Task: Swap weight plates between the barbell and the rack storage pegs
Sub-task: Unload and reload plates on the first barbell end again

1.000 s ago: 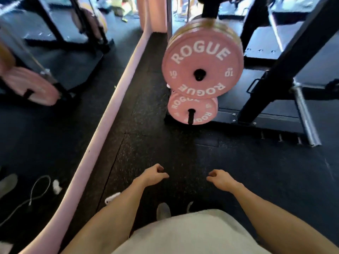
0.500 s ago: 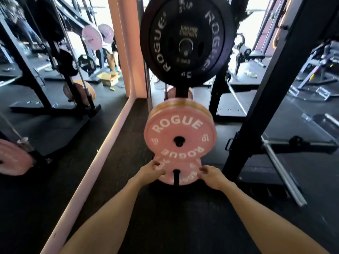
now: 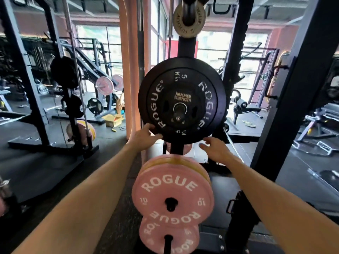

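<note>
The left hand (image 3: 145, 136) grips the lower left rim of the black Rogue 5 kg plate (image 3: 181, 101), fingers curled round its edge. The right hand (image 3: 213, 147) sits just below the plate's lower right rim with fingers spread and loosely bent; whether they touch the rim I cannot tell. The plate hangs on a storage peg (image 3: 180, 108) of the rack upright (image 3: 185, 46), with a smaller Hammer Strength plate (image 3: 182, 105) seated in front of it on the same peg.

This looks like the start of a pull: taking a black plate off its peg. The next move likely calls for the right hand to close on the rim so both hands share the load, then a straight slide outward along the peg.

Each peg serves as a holder. Above hangs a small grey Rogue plate (image 3: 189, 19). Below, a pink 10 kg Rogue plate (image 3: 172, 197) fronts a stack, and the lowest peg carries a smaller pink plate (image 3: 168, 235). No barbell sleeve is clearly in reach here.
</note>
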A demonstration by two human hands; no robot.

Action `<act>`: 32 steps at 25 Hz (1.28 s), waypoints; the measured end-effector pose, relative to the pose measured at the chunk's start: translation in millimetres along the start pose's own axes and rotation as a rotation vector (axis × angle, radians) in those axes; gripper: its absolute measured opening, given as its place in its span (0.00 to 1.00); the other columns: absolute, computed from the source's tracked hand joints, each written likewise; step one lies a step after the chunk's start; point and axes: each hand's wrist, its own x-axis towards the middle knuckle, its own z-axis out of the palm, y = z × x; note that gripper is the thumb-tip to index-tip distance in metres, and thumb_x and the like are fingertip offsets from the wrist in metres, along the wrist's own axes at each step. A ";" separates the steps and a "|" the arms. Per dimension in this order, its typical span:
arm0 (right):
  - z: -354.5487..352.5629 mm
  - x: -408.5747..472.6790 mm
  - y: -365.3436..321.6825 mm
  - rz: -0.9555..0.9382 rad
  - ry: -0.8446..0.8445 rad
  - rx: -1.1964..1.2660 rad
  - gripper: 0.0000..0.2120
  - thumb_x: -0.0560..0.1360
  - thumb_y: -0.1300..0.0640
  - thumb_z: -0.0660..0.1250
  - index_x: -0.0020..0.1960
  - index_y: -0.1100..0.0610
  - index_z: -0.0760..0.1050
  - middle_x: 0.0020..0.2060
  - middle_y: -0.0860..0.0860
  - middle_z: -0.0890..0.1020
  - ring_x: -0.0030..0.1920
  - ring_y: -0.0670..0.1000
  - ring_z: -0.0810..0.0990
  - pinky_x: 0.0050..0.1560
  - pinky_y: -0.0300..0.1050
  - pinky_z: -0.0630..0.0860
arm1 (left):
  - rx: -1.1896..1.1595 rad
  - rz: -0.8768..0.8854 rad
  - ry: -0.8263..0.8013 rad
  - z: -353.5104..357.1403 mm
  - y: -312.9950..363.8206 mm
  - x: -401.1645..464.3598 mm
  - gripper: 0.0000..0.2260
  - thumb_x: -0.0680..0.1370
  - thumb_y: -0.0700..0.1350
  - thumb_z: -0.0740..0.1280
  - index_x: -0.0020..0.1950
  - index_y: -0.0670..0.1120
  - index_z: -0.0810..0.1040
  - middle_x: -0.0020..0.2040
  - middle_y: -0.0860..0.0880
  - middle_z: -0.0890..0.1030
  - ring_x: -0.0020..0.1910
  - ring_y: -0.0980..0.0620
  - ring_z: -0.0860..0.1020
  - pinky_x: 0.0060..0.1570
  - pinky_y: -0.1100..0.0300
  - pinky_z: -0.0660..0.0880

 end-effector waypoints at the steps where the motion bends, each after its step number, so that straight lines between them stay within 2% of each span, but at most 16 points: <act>1: -8.1 17.1 -7.6 -0.020 0.033 0.007 0.16 0.77 0.50 0.65 0.61 0.57 0.77 0.57 0.55 0.82 0.59 0.57 0.79 0.57 0.48 0.72 | -0.018 0.036 0.041 -5.1 8.5 18.6 0.26 0.71 0.58 0.71 0.65 0.50 0.72 0.57 0.46 0.80 0.58 0.45 0.77 0.59 0.52 0.73; 4: -23.1 69.9 -23.5 -0.026 0.108 0.002 0.15 0.75 0.46 0.65 0.55 0.55 0.78 0.51 0.54 0.83 0.54 0.57 0.80 0.52 0.49 0.74 | -0.027 0.096 0.089 -16.3 31.0 71.0 0.26 0.74 0.52 0.70 0.69 0.46 0.70 0.61 0.45 0.78 0.61 0.44 0.76 0.60 0.55 0.71; 8: -27.1 124.7 -35.0 0.045 0.156 -0.002 0.21 0.75 0.46 0.65 0.62 0.58 0.73 0.55 0.58 0.81 0.58 0.61 0.78 0.54 0.49 0.73 | 0.074 0.170 0.107 -16.2 51.3 132.1 0.28 0.75 0.47 0.69 0.73 0.44 0.65 0.62 0.41 0.77 0.62 0.42 0.75 0.55 0.59 0.67; 11: -20.3 155.2 -40.2 0.068 0.190 -0.006 0.23 0.76 0.50 0.66 0.65 0.62 0.68 0.61 0.61 0.77 0.62 0.63 0.75 0.59 0.51 0.71 | 0.194 0.219 0.079 0.7 56.6 165.2 0.31 0.74 0.47 0.70 0.73 0.43 0.62 0.67 0.37 0.71 0.65 0.36 0.72 0.63 0.49 0.69; 13: -15.6 167.1 -42.1 0.072 0.205 -0.018 0.25 0.76 0.51 0.66 0.66 0.62 0.64 0.63 0.63 0.76 0.63 0.64 0.74 0.61 0.53 0.71 | 0.267 0.232 0.089 8.4 61.7 173.8 0.35 0.73 0.47 0.71 0.73 0.43 0.57 0.70 0.34 0.65 0.65 0.33 0.71 0.63 0.43 0.69; 17: -7.4 183.0 -44.3 0.034 0.253 -0.106 0.24 0.76 0.56 0.65 0.66 0.62 0.59 0.59 0.64 0.76 0.59 0.66 0.76 0.56 0.55 0.71 | 0.442 0.298 0.038 7.4 62.4 188.3 0.35 0.74 0.42 0.70 0.73 0.42 0.51 0.70 0.33 0.59 0.60 0.30 0.73 0.59 0.44 0.70; 21: -3.6 182.0 -48.9 -0.006 0.284 -0.156 0.22 0.77 0.60 0.64 0.66 0.61 0.58 0.55 0.66 0.76 0.56 0.67 0.76 0.54 0.56 0.72 | 0.441 0.310 0.134 11.8 65.1 180.9 0.31 0.75 0.36 0.66 0.73 0.41 0.53 0.68 0.33 0.62 0.55 0.31 0.75 0.51 0.48 0.70; 24: -6.5 174.5 -52.0 -0.031 0.289 -0.124 0.22 0.76 0.61 0.64 0.66 0.61 0.58 0.52 0.65 0.79 0.54 0.67 0.78 0.52 0.55 0.72 | 0.409 0.289 0.114 13.2 66.2 167.9 0.33 0.74 0.36 0.66 0.73 0.40 0.51 0.67 0.32 0.64 0.56 0.29 0.75 0.55 0.44 0.70; 27: -11.0 157.2 -53.6 -0.023 0.266 -0.071 0.24 0.75 0.60 0.65 0.66 0.60 0.57 0.52 0.63 0.79 0.54 0.66 0.78 0.49 0.51 0.70 | 0.381 0.305 0.108 4.7 61.5 152.7 0.34 0.74 0.38 0.65 0.74 0.41 0.49 0.56 0.36 0.76 0.52 0.33 0.77 0.50 0.46 0.70; 30: -16.9 133.4 -55.0 0.064 0.232 -0.020 0.26 0.74 0.56 0.67 0.66 0.58 0.59 0.55 0.60 0.79 0.54 0.64 0.78 0.51 0.51 0.73 | 0.377 0.285 0.145 -5.6 59.3 128.6 0.30 0.73 0.42 0.67 0.70 0.43 0.55 0.47 0.42 0.76 0.47 0.37 0.77 0.44 0.50 0.69; 32: -18.5 118.5 -56.5 0.090 0.211 -0.041 0.21 0.72 0.54 0.67 0.62 0.57 0.66 0.55 0.58 0.79 0.54 0.63 0.79 0.54 0.52 0.76 | 0.428 0.277 0.177 -11.0 60.3 113.3 0.23 0.73 0.42 0.66 0.65 0.44 0.62 0.48 0.41 0.78 0.49 0.35 0.78 0.45 0.49 0.69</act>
